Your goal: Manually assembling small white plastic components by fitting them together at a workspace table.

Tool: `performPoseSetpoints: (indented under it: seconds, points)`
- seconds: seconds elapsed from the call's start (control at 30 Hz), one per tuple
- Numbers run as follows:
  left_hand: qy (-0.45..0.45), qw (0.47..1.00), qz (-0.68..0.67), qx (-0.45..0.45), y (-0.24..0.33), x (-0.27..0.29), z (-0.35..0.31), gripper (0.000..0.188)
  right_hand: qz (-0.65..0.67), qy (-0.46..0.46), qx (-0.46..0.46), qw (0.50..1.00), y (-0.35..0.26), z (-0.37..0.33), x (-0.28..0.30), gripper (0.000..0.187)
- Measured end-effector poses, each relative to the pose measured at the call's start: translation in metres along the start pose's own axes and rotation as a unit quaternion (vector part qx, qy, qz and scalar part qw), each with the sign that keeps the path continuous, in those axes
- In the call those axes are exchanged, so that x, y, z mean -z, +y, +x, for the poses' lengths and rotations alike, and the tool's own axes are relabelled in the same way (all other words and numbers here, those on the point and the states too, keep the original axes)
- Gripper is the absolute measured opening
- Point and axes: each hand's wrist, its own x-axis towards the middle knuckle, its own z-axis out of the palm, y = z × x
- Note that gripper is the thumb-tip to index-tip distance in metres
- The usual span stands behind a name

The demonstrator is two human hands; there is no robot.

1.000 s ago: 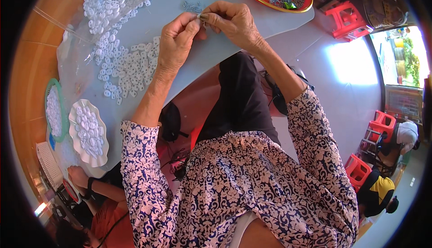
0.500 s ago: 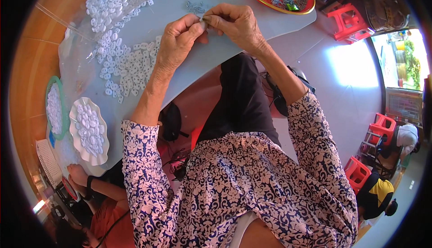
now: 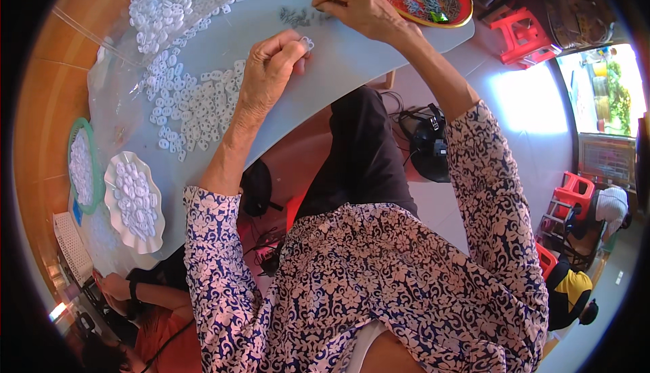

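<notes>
My left hand (image 3: pixel 269 68) pinches a small white plastic piece with holes (image 3: pixel 308 43) over the grey-white table (image 3: pixel 352 55). Farther off and to the right, my right hand (image 3: pixel 359 9) is bent down beside a small pile of thin grey metal pieces (image 3: pixel 298 17). Its fingertips are drawn together; whether anything is between them is hidden. Left of my left hand, many loose white oval plastic pieces (image 3: pixel 210 105) lie spread on the table. Just past my right hand stands a red round tray with a yellow rim (image 3: pixel 467 9), full of similar grey metal pieces.
A large heap of white pieces (image 3: pixel 162 14) covers the far left. Nearer are a wavy white dish (image 3: pixel 154 231) and a green basket (image 3: pixel 95 170), both holding white pieces. A person in orange (image 3: pixel 166 336) sits at lower left. Red stools (image 3: pixel 525 34) stand at right.
My hands have come apart. The right one moved away to the far side, by the metal pieces and tray; the left keeps the white plastic piece almost where it was.
</notes>
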Motion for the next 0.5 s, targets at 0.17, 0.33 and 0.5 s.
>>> performPoseSetpoints:
  seconds: [0.17, 0.33, 0.5]
  points:
    - [-0.005, 1.000, -0.005, -0.007, 0.000, -0.001, -0.001, 0.024, -0.068, -0.092, 0.121, 0.986, 0.007, 0.012, -0.006, 0.010]
    - [-0.014, 1.000, -0.027, -0.007, -0.002, 0.000, -0.001, 0.023, -0.157, -0.146, 0.136, 0.967, -0.002, 0.021, -0.010, 0.008]
    - [-0.015, 0.998, -0.054, -0.017, -0.006, -0.001, 0.001, 0.022, -0.209, -0.174, 0.034, 0.962, -0.007, 0.030, -0.013, 0.007]
